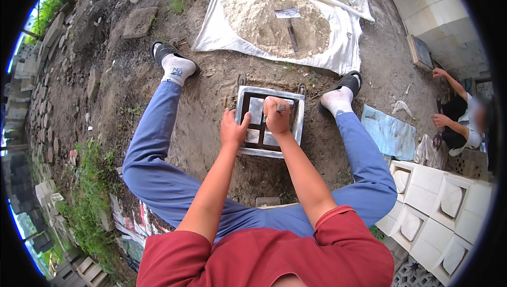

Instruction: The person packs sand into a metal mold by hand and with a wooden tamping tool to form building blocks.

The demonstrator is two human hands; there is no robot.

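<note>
A square metal mould [271,154] lies on the ground between my feet, with a pale rim, flat metal plates inside and dark channels between them. My left hand [233,130] straddles its left side, thumb over the inner edge and fingers outside. Over the upper right of the mould, my right hand [277,118] is closed in a fist round a short handle [281,107], whose end shows above the fingers. The lower part of that tool is hidden under the hand. Small metal loops [242,79] stand at the mould's far side.
Beyond my feet, a white sheet [211,36] bears a sandy heap [248,15] with a trowel-like tool [292,33] on it. At right are a blue sack [388,133], pale moulded blocks [422,194] and a seated person [465,120]. Stones and weeds lie left.
</note>
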